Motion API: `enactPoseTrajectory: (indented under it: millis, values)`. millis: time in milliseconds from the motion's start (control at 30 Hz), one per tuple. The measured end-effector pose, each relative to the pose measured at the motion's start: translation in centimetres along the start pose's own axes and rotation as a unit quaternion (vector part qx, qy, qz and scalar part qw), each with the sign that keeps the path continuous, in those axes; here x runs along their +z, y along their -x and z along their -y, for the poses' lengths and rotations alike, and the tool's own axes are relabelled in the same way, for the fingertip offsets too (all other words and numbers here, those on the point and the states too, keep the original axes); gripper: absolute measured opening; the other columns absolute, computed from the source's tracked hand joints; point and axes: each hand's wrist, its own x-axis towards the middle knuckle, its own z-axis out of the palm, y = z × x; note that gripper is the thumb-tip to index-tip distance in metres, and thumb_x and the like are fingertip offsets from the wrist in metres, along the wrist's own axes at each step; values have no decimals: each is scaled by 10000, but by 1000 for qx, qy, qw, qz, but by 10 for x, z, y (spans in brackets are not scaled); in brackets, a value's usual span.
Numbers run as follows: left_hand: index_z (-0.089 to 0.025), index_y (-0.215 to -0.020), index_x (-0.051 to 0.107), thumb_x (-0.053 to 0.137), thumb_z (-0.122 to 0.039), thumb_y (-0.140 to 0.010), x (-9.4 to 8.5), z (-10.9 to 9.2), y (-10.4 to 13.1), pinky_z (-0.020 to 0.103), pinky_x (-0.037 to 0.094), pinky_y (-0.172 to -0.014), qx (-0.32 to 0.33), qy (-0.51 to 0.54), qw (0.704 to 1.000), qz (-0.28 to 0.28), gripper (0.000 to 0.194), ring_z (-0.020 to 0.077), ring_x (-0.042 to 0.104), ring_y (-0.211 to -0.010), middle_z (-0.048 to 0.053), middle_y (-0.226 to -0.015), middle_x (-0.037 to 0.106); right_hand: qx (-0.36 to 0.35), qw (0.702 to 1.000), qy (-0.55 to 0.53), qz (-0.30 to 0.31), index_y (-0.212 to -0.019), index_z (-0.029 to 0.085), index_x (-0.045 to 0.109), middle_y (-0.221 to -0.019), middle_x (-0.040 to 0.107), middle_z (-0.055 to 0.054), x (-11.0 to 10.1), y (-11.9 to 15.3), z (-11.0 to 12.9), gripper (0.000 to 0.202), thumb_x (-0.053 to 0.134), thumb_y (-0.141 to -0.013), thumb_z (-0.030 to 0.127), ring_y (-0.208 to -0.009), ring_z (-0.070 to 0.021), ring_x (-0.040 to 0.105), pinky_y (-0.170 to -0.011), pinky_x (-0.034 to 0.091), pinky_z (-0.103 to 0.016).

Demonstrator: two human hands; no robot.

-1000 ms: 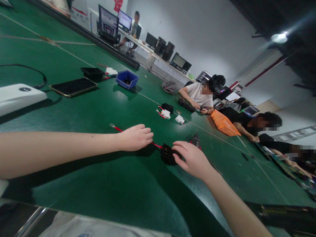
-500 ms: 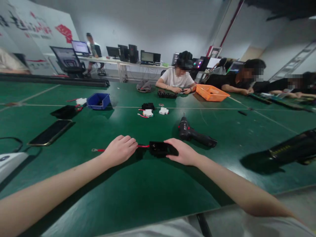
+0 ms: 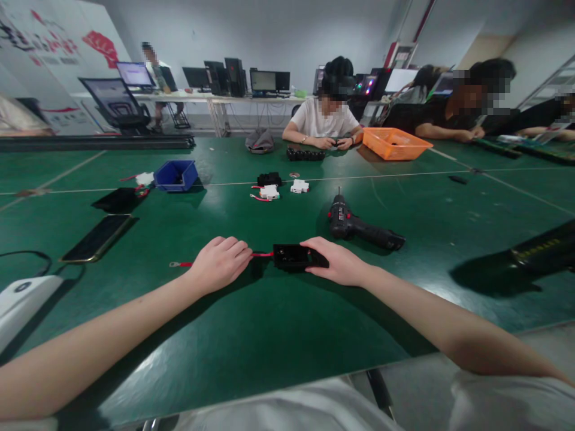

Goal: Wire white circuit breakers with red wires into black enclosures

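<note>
My left hand [image 3: 222, 263] is closed around a red cable [image 3: 264, 255], whose ring terminal end [image 3: 175, 264] pokes out on the left, just above the table. The cable runs into the left end of a black rectangular plastic box [image 3: 291, 256]. Around the right end of that box my right hand [image 3: 336, 261] is wrapped, thumb and fingers on opposite sides. The inside of the box is too dark to make out. Beyond my right hand a black cordless drill [image 3: 354, 222] lies on its side, bit pointing away.
On the green table [image 3: 215, 347] are white breakers [image 3: 269, 192] with red leads, a blue bin [image 3: 176, 176], a phone [image 3: 97, 237] and a white device [image 3: 27, 302] at left. An orange basket [image 3: 395, 145] stands near a person [image 3: 326, 117] across the table. A dark cylindrical object [image 3: 543, 248] is at right.
My view has tilted and shifted slightly, so the table things appear a little higher. Both hands keep their hold on the cable and the box.
</note>
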Motion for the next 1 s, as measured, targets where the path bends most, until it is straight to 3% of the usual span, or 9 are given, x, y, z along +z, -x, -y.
enactPoseTrajectory:
  millis: [1000]
  values:
    - [-185,-969,694,525,-276,-1010,-5,0,-1,354,377,-666,-10,8,1000,1,197,187,596,-824,48,-902,692,-12,1000,-5,22,-1443,252,465,-1377,584,-123,-2,-1,-3,567,681,-925,330,-1249,-288,595,-1050,519,-489]
